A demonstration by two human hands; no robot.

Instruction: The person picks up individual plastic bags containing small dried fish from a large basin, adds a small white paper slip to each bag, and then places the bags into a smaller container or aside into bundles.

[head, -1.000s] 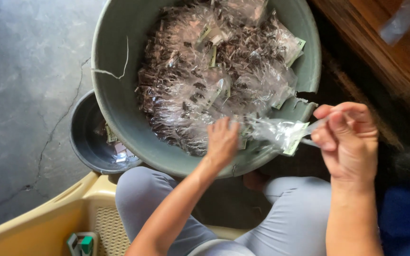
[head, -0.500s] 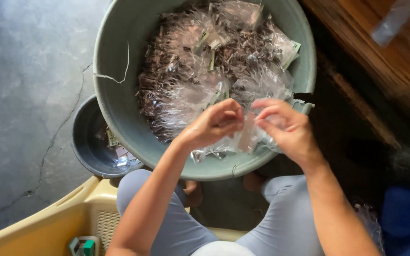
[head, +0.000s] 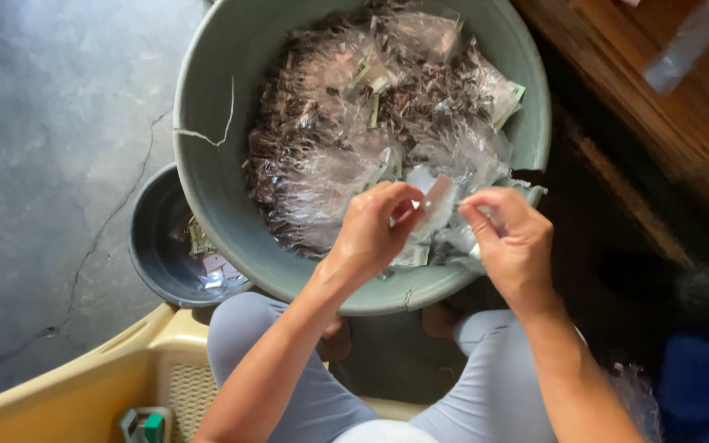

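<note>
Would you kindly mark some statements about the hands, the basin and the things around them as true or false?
1. Both hands, left hand and right hand, hold a small clear packet over the basin's near rim. True.
2. The large green basin is empty. False: it holds many clear packets of dark pieces.
3. A smaller dark bowl sits partly under the basin. True.
4. The floor is carpeted. False: the floor is cracked grey concrete.
</note>
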